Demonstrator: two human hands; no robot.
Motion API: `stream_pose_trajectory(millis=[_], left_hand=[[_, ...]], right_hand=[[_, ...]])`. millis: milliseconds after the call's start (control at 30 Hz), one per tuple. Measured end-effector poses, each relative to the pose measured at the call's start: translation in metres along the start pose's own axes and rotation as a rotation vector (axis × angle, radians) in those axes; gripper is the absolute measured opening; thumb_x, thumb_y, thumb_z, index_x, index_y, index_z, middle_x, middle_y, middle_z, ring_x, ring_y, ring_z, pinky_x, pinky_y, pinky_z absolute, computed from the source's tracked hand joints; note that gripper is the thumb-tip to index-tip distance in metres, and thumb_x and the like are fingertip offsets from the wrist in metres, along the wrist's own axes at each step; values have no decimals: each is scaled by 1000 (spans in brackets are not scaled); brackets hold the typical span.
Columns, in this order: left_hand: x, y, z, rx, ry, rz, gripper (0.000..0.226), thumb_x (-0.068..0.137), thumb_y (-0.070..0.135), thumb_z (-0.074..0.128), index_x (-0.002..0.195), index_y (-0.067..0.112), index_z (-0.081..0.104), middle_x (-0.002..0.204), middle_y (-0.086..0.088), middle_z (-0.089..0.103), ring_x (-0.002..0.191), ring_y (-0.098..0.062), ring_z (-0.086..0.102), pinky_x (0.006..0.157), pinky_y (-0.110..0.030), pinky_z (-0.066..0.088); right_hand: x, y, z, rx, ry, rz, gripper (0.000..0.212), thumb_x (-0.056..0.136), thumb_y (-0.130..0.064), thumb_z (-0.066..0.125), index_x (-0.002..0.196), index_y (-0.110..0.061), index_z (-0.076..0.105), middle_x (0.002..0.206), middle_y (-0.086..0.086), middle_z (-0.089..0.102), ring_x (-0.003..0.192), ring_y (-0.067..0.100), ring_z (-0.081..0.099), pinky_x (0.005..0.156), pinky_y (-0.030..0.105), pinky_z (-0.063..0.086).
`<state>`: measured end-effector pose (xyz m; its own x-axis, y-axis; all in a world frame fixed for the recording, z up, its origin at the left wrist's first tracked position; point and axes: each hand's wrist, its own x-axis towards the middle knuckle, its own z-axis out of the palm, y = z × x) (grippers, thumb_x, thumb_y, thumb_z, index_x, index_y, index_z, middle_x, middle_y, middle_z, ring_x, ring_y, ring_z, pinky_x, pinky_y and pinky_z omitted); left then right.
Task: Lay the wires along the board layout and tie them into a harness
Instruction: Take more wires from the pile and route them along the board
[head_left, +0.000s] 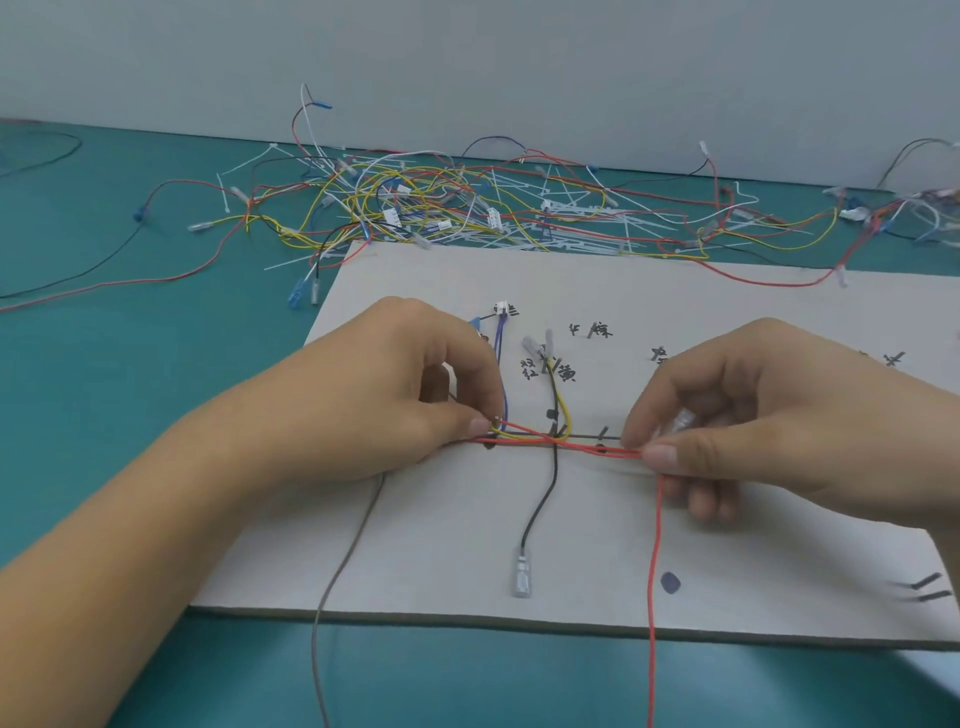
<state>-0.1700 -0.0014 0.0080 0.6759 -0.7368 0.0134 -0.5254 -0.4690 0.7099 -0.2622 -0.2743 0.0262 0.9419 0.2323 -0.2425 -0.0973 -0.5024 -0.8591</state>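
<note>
Both hands pinch red wire (571, 446) mid-board (727, 597) — near edge bare.

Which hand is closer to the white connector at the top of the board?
Left. The left hand sits just below and left of the connector; the right hand is well off to its lower right.
</note>
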Motion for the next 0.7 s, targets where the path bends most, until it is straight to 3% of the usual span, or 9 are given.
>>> stream_pose_trajectory(millis=[133,200,367,500,700], left_hand=[[0,5,2,72,-1,7,5,84,29,75,80,27,74,81,10,70,58,-11,58,54,-23,47],[3,10,3,144,12,9,14,85,36,76,75,26,73,75,15,68,57,-7,58,51,-12,40],[16,27,4,339,-10,26,13,83,28,75,71,28,69,66,14,63,71,13,56,58,-6,40],[27,36,10,385,-78,79,17,78,13,69,77,30,69,68,16,62,72,15,55,58,-5,40],[25,28,10,269,-55,89,21,78,12,72,81,33,71,73,24,66,65,14,57,58,-4,38]], right_hand=[[-1,0,-4,67,-20,-20,7,83,-14,77,90,-13,75,77,22,74,63,34,74,56,34,60],[-1,1,-5,82,16,-11,6,84,-13,79,88,-12,75,78,22,75,65,35,75,56,32,60],[0,2,-3,39,94,-5,17,91,-1,68,83,-14,75,74,18,75,61,32,75,51,29,58],[0,-2,-1,12,132,3,14,91,-8,70,81,-17,75,71,16,75,56,30,73,47,30,56],[2,-6,1,-25,204,-7,11,88,-19,74,78,-20,74,65,12,74,47,20,66,41,26,48]])
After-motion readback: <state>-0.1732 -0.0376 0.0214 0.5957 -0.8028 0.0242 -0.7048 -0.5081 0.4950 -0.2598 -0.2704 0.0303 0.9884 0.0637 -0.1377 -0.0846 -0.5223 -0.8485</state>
